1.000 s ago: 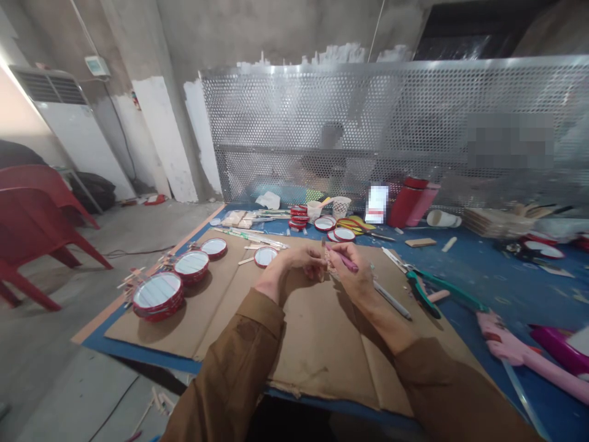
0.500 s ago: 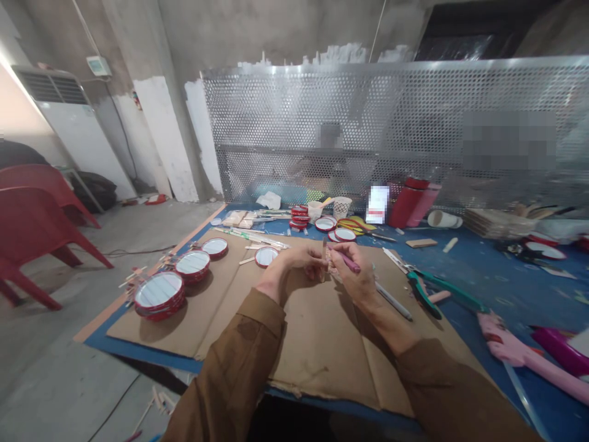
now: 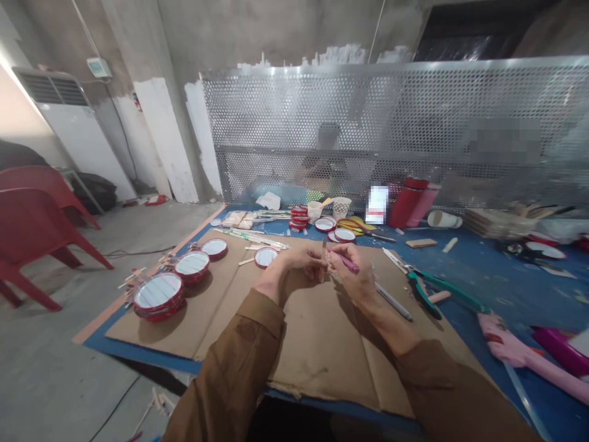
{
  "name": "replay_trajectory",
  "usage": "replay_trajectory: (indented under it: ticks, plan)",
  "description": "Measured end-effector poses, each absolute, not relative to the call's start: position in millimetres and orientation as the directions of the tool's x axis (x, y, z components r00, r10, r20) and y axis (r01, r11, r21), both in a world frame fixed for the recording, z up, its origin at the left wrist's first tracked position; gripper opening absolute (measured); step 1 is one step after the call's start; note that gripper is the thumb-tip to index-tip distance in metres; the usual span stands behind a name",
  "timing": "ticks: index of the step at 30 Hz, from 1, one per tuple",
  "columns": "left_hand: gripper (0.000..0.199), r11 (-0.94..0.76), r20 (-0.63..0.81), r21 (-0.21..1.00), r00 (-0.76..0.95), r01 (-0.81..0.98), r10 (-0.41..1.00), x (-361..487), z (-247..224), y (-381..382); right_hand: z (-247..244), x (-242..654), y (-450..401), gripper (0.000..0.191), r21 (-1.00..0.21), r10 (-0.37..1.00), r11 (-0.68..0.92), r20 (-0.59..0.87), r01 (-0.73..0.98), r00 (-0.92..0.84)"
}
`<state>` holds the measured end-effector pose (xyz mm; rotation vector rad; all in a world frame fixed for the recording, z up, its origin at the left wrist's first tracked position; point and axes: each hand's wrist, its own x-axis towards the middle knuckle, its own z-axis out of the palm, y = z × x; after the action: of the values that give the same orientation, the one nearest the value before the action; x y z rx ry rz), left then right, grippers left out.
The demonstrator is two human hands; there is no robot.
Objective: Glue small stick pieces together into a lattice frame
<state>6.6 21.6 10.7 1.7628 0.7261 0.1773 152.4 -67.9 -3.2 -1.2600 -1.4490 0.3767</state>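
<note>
Above the cardboard sheet (image 3: 322,344), my left hand (image 3: 306,263) is closed on a small, flat wooden piece (image 3: 324,248) standing upright at the fingertips. My right hand (image 3: 358,273) grips a slim purple pen-like tool (image 3: 348,264), its front end against or close to the wooden piece. Fingers partly cover both, and the tip of the tool is hidden. Under my right wrist lies a grey pen (image 3: 393,302). Left of my hands, a round red-rimmed lid (image 3: 265,257) rests beside thin wooden sticks (image 3: 246,260).
Stacks of red-rimmed round tins (image 3: 159,291) line the cardboard's left side. Green-handled pliers (image 3: 421,294) and a pink glue gun (image 3: 508,344) lie at right. Along the back stand paper cups (image 3: 341,207), a lit phone (image 3: 377,205) and a red bottle (image 3: 407,202) before a perforated metal panel (image 3: 276,123).
Both hands stay almost in place with the same things in them. The purple tool has shifted very slightly, and the wooden piece shows a little more upright.
</note>
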Motion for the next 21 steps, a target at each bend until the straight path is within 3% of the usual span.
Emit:
replay_trajectory:
  ticks: [8,21]
  plan:
    - [0.047,-0.146,-0.251,0.906,0.781,0.398,0.571,6.8,9.5,23.1,-2.5,152.5,-67.9,0.023,-0.774,0.833,0.375,0.523,0.510,0.181]
    - [0.032,-0.141,-0.246,0.913,0.793,0.382,0.557,6.4,11.7,20.5,-2.1,151.5,-68.6,0.022,-0.767,0.828,0.406,0.539,0.496,0.155]
